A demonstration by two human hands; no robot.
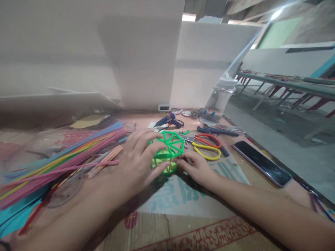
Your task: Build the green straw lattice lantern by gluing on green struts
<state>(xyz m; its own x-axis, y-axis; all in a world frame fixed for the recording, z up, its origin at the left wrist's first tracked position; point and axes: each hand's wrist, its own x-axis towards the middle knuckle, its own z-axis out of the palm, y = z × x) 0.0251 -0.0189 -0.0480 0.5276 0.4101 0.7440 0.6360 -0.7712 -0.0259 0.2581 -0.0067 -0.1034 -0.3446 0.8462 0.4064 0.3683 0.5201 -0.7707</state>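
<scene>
Left of frame: bundled coloured strips [68, 151]. Centre: left hand [140, 155], fingers grasping left side of green lattice [172, 144]; right hand [196, 167], fingers at its right edge, cannot tell if gripping. Right: scissors [208, 138], phone [261, 163].

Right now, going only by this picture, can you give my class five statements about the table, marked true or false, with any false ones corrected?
1. The left hand and right hand are at the green frame. True.
2. The phone lies left of the scissors. False: it lies to their right.
3. The scissors have one red and one yellow handle. True.
4. The bottle has no lid. False: it has a white lid.
5. The glue gun lies beyond the green frame. True.
</scene>
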